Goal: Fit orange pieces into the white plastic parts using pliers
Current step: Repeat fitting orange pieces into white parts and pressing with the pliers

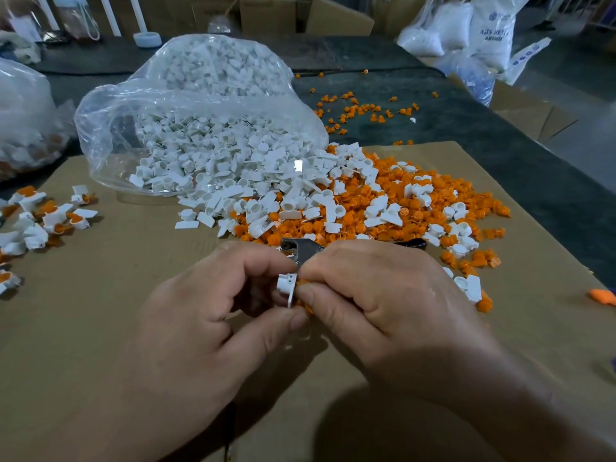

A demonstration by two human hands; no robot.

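At centre frame the left hand (206, 315) pinches a white part (287, 288). The right hand (383, 305) pinches an orange piece (307, 308) against it, pliers (300, 247) just above.

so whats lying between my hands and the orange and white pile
The pliers lie there on the cardboard, partly hidden behind the right hand; head view shows it.

Orange piece (305, 306) mostly hidden by right hand (383, 305); pliers (300, 246) partly behind it; left-edge bag (20, 111) cropped
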